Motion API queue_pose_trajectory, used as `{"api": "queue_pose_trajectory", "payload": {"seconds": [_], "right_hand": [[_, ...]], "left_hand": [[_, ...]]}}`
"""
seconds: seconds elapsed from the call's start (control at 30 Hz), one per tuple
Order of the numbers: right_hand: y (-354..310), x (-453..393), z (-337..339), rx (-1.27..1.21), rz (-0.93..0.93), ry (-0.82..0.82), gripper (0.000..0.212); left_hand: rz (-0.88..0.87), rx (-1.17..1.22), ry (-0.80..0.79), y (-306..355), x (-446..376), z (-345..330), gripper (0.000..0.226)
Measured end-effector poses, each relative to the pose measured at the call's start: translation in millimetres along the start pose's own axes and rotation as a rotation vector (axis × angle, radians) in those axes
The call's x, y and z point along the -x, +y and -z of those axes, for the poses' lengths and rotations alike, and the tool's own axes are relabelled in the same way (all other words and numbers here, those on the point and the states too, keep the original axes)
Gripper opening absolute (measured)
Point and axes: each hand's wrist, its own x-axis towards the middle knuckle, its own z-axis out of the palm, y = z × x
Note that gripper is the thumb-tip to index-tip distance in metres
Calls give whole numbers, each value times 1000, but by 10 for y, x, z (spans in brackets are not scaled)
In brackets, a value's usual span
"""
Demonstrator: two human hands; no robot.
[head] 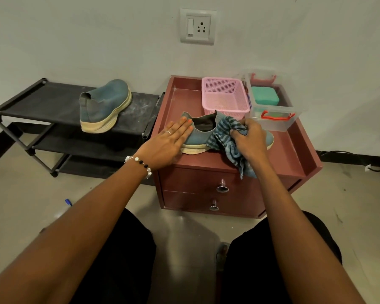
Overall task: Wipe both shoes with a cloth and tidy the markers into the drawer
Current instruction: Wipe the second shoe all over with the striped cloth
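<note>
Striped crumpled cloth point(226, 139) bunched against knit shoe point(198, 139).

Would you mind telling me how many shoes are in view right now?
2. One shoe sits on the black rack's top shelf; the other shoe lies on the red drawer unit, under both hands.

My left hand point(170, 140) flat on shoe point(196, 139) atop drawer unit point(294, 150); right hand point(249, 137) grips striped cloth point(223, 139) against it; second shoe point(104, 105) left of unit.
</note>
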Motion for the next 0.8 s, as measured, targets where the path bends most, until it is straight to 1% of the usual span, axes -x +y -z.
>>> {"api": "queue_pose_trajectory", "payload": {"seconds": [0.07, 0.13, 0.37, 0.43, 0.53, 0.57, 0.6, 0.63, 0.67, 0.73, 0.77, 0.8], "right_hand": [[-7, 22, -7, 24, 33, -23, 23], [2, 26, -5, 30, 42, -32, 22], [32, -4, -14, 36, 28, -21, 21], [-45, 36, -20, -15, 74, 54, 20], [-246, 194, -48, -255, 201, 337, 21], [-296, 242, -86, -281, 268, 408, 24], [-329, 280, -148, -247, 337, 427, 27], [-337, 307, -237, -177, 416, 391, 28], [-301, 318, -348, -41, 509, 320, 27], [-154, 328, -588, 366, 683, 154, 27], [-64, 330, -671, 541, 728, 81, 29], [1, 321, -712, 631, 728, 28, 33]], "left_hand": [[67, 108, -150, -29, -11, -4, 86], [87, 168, -221, -37, -49, -13, 95], [91, 241, -290, -81, -157, -73, 93], [88, 275, -287, -102, -149, -56, 91], [86, 313, -269, -123, -158, -51, 93], [87, 314, -262, -123, -165, -58, 94], [88, 309, -256, -125, -174, -66, 94], [89, 296, -256, -122, -181, -72, 95], [88, 268, -265, -115, -190, -74, 94], [86, 186, -289, -95, -197, -77, 90], [94, 151, -283, -84, -190, -81, 90], [108, 123, -268, -78, -178, -87, 91]]}}
